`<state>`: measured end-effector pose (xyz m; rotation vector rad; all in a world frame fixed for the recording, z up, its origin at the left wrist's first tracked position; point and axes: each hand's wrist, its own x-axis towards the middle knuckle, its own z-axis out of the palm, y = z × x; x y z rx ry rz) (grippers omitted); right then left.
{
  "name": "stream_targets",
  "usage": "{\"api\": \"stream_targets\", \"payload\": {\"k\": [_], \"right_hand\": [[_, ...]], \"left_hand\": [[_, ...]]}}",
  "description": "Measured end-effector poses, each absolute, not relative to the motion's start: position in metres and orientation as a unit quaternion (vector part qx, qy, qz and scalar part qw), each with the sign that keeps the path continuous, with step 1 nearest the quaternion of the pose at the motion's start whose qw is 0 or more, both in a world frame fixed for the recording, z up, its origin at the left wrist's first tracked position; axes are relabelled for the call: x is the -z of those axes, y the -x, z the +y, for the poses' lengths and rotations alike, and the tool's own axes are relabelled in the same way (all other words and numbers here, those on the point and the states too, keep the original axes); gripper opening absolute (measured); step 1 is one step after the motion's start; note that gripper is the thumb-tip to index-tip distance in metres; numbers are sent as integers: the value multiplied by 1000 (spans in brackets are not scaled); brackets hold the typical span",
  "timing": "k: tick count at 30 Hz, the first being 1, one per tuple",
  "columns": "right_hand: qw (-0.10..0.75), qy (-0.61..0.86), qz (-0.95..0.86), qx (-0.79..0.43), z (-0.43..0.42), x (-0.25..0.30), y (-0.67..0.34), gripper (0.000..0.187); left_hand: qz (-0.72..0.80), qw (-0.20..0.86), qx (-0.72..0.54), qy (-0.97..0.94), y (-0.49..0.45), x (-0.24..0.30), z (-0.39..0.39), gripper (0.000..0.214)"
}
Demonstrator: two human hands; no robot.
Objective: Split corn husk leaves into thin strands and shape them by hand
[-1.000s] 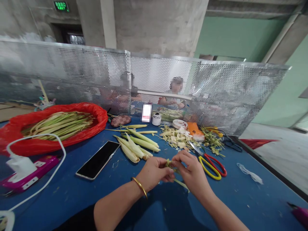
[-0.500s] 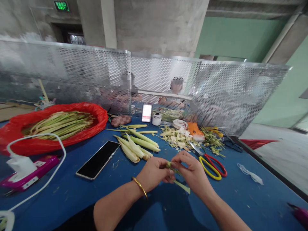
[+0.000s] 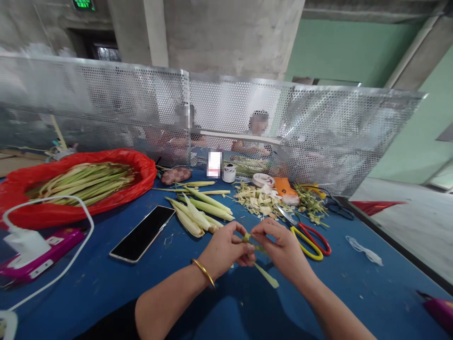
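Note:
Between my two hands is a narrow pale-green husk strip (image 3: 266, 275), its loose end hanging down to the right. My left hand (image 3: 226, 248), with a gold bangle at the wrist, pinches the strip near a small green knotted or folded part (image 3: 247, 237). The fingertips of my right hand (image 3: 278, 240) are closed on the same piece from the right, close to my left fingers. Exactly how the strip is folded is hidden by the fingers. Beyond my left hand lie several pale corn husks (image 3: 198, 212). Scissors (image 3: 307, 242) with yellow and red handles rest right of my right hand.
A phone (image 3: 143, 234) lies on the blue table (image 3: 116, 302). At the left are a red bag (image 3: 141, 186) of long green strips and a purple power strip (image 3: 53, 255). Husk scraps (image 3: 256, 200) lie ahead, before a perforated metal screen (image 3: 226, 106). People sit behind it.
My fingers have shifted slightly around the strip, and the small green knotted or folded part shows more between the fingertips. The whole view has moved a little.

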<state>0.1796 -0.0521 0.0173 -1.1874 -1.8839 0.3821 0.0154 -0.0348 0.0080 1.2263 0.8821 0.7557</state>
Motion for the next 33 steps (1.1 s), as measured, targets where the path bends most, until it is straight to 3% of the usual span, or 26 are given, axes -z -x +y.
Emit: {"api": "stream_targets", "payload": {"k": [12,21,26,33], "right_hand": [[456,514,-703,-182,-57,-21,-175,14],[454,522,-692,-205,-55,-21,-177,14],[453,524,-693,-200,-55,-18,-177,14],[453,539,-681,-199,-54,-16,-175,15]], "left_hand": [[407,653,-341,-540,-13,-20,-35,17],[362,649,-347,-572,-13,-18,-36,24],[384,654,-377,-532,-14,-15,-34,38],[385,663,-372,-524,-13,-17,-34,37]]}}
